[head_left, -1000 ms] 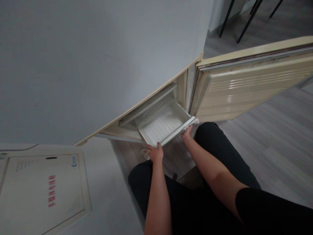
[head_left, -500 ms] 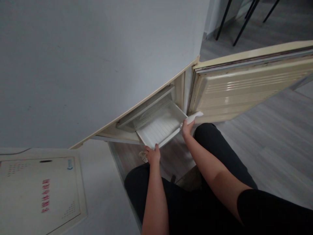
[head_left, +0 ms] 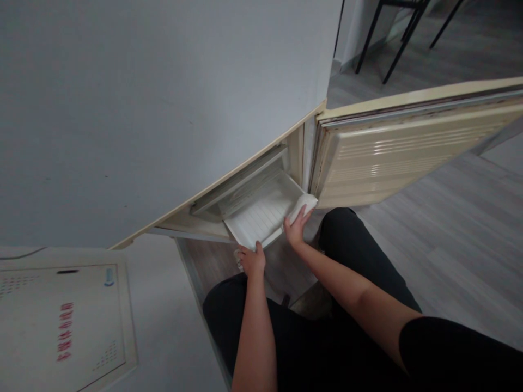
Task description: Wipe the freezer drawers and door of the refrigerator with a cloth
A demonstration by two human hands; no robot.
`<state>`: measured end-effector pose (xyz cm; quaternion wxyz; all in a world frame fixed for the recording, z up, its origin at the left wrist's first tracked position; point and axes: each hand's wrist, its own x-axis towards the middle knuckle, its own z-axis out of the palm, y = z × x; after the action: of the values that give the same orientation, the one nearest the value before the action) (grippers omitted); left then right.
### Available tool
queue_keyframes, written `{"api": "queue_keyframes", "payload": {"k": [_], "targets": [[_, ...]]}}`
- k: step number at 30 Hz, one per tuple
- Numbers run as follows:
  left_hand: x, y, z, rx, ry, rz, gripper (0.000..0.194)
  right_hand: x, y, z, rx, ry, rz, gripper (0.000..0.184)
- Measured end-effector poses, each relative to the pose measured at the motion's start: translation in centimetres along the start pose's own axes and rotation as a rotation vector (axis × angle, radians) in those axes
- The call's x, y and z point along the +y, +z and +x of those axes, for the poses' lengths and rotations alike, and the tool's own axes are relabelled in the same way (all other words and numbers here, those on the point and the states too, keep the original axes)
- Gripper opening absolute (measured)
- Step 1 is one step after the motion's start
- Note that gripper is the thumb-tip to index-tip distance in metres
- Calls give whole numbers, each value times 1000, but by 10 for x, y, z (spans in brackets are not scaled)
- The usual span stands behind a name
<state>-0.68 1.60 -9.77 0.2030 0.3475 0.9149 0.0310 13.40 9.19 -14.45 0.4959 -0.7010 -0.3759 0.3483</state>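
Note:
A white ribbed drawer [head_left: 261, 215] sticks out of the bottom of a cream fridge. My left hand [head_left: 251, 259] grips the drawer's front left corner, fingers curled round its edge. My right hand [head_left: 295, 227] presses a white cloth [head_left: 302, 204] on the drawer's front right rim, with the fingers laid over the cloth. I am crouched close, my black-clad knees just below the drawer.
The fridge door [head_left: 408, 158] stands open to the right, its ribbed inner lining facing me. A grey wall [head_left: 143, 98] fills the left. A white access panel with red lettering [head_left: 61, 326] lies at lower left. Black chair legs [head_left: 392, 38] stand on the grey wood floor behind.
My right hand has slid the cloth left along the drawer's front rim, from the right corner toward the middle. My left hand keeps its hold on the left corner.

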Motion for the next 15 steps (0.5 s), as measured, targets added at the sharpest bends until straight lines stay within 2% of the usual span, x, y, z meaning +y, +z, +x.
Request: {"api": "queue_keyframes", "payload": {"k": [3, 7, 12, 15], "targets": [[-1, 1, 1, 2, -6, -8, 92, -8, -4, -8, -82, -148, -145, 68], [-2, 3, 2, 14, -7, -12, 92, -29, -14, 1, -273, -258, -528, 41], [-5, 5, 2, 29, 19, -24, 90, -59, -22, 29, -465, -322, -1045, 40], [-6, 6, 2, 27, 24, -38, 91, -69, -20, 59, -613, -222, -1148, 38]]}}
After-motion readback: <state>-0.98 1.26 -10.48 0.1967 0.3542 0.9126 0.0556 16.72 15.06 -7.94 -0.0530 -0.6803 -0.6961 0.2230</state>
